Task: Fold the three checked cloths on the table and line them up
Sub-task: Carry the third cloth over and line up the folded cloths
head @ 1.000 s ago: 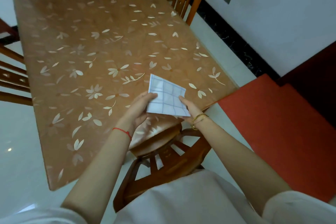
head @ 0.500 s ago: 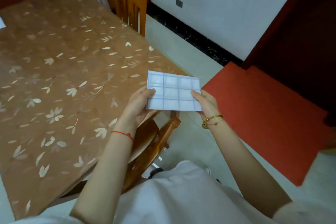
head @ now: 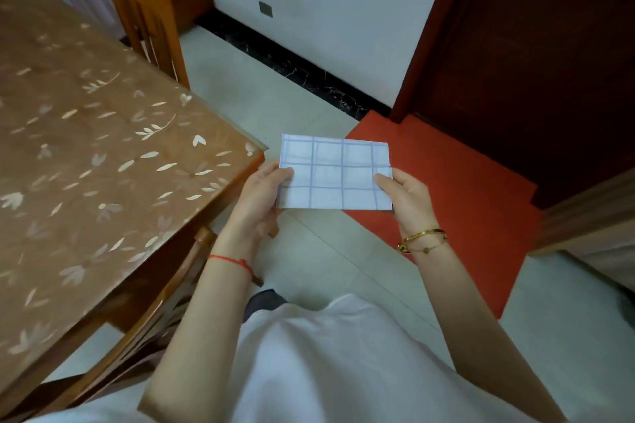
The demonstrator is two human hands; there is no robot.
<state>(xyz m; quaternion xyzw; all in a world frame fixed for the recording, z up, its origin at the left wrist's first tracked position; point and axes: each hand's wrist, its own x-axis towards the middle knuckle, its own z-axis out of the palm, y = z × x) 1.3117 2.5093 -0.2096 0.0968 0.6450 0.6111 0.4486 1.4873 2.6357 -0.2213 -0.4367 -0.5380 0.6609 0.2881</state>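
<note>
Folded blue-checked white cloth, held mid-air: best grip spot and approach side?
Pinch the short ends of the folded blue-checked white cloth, one from each side, thumbs on top. It's a thin flat rectangle, likely limp; the left hand and right hand pinch it so and it spans flat.

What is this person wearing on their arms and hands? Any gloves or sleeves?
No gloves. The left hand has a thin red string bracelet at its wrist; the right hand has a gold bangle and a fine gold chain. The forearms are bare below a white top.

White wall [head: 326, 10], tiled floor [head: 261, 103], red mat [head: 464, 189] (by dark door [head: 532, 62]), wooden chair [head: 144, 10]
</note>
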